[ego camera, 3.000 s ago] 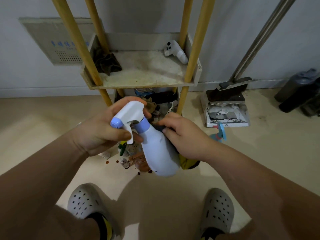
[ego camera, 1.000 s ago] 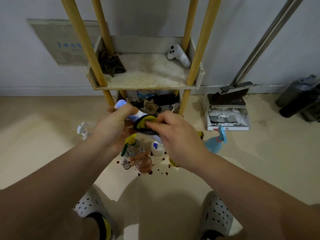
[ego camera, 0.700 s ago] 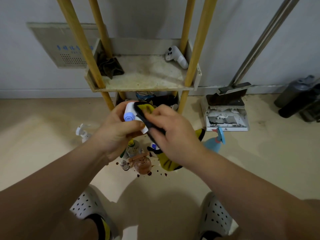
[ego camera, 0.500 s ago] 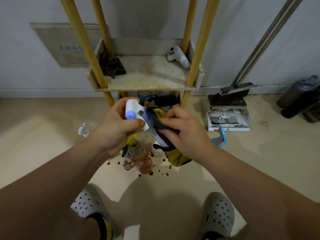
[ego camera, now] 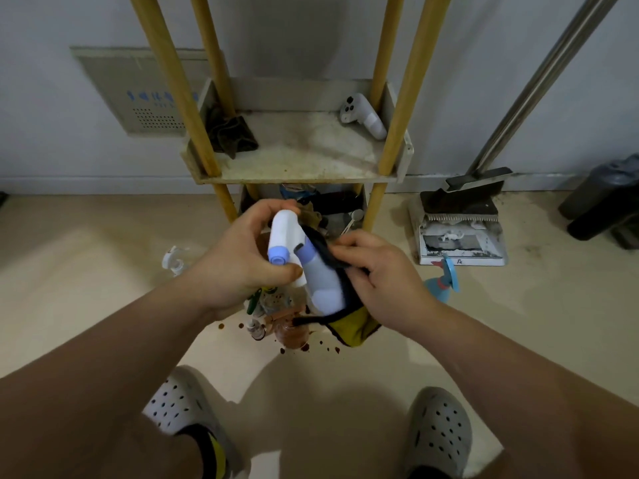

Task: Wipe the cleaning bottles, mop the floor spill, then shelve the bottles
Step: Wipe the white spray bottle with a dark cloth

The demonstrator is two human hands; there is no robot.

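My left hand (ego camera: 238, 267) grips the trigger head of a white spray bottle (ego camera: 320, 280) with a lilac nozzle, held in front of me above the floor. My right hand (ego camera: 383, 281) presses a yellow cloth with dark edging (ego camera: 349, 328) against the bottle's right side and neck. Below the bottle, several small bottles (ego camera: 276, 312) stand in a cluster on the floor amid dark brown spill drops (ego camera: 311, 347). A blue spray bottle (ego camera: 444, 283) lies to the right and a white trigger head (ego camera: 173, 261) to the left.
A shelf unit with yellow posts (ego camera: 297, 150) stands against the wall, holding a dark rag (ego camera: 230, 133) and a white controller (ego camera: 363, 117). A dustpan with broom (ego camera: 460, 229) leans at right beside dark containers (ego camera: 608, 198). My two clogs (ego camera: 179, 409) are below.
The bottle has turned so its body points down again. My right hand with the cloth has slid from the trigger head down along the bottle's side.
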